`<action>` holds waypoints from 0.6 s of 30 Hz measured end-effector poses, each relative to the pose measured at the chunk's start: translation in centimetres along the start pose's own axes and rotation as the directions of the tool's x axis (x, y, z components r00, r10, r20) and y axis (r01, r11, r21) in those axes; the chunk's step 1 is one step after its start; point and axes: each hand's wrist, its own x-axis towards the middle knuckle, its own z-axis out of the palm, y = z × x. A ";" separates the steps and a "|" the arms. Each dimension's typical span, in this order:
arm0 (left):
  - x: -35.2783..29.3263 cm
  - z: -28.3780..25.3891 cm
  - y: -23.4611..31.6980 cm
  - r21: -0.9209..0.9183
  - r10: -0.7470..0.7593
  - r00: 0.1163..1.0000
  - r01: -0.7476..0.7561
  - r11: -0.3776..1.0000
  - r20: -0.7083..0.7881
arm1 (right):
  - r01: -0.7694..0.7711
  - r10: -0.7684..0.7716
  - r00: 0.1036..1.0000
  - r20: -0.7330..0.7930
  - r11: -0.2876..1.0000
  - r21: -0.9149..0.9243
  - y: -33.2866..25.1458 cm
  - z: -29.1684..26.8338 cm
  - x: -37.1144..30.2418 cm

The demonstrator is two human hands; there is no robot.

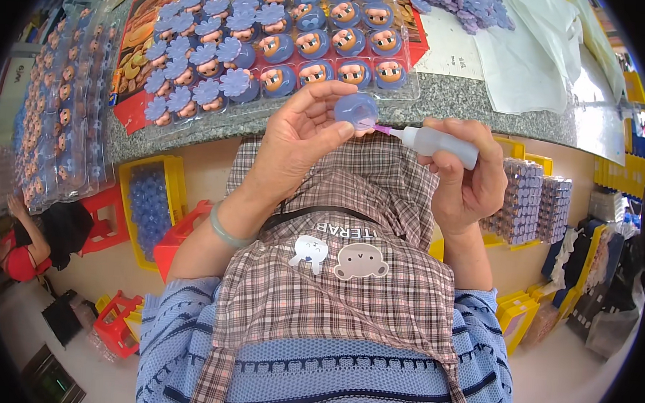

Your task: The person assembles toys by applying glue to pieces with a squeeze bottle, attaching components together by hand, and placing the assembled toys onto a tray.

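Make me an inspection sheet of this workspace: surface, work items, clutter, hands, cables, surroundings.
Surface: speckled grey worktop.
Job's things: blue round piece; squeeze bottle, its pink nozzle pointed at the piece, contact unclear; clear tray of small figures, some beneath blue flower shapes.
Clutter: crumpled whitish plastic sheet; loose purplish flower pile.
Hands: left hand holds the piece; right hand grips the bottle.
Cables: nothing seen.
Surroundings: yellow crate of blue items; red stool; another person at far left.
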 end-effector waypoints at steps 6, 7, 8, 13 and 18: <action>0.0 0.1 -0.1 0.007 0.008 1.000 -0.008 1.000 0.005 | -0.050 0.052 0.996 -0.074 0.998 0.030 -0.1 0.2 0.2; 0.1 0.2 -0.1 0.015 0.004 1.000 -0.005 1.000 0.003 | -0.051 0.053 0.996 -0.075 0.998 0.030 -0.1 0.2 0.2; 0.1 0.2 0.0 0.023 0.002 1.000 -0.002 1.000 0.001 | -0.043 0.044 0.998 -0.053 0.999 0.022 -0.2 0.2 0.3; 0.3 0.2 -0.1 0.007 0.003 1.000 -0.003 1.000 0.003 | -0.152 0.158 0.987 -0.040 0.981 0.123 -0.1 0.0 0.4; 0.5 -0.1 -0.2 -0.058 -0.055 0.998 0.057 0.997 0.019 | -0.351 0.441 0.897 -0.023 0.743 0.570 0.8 -0.3 1.2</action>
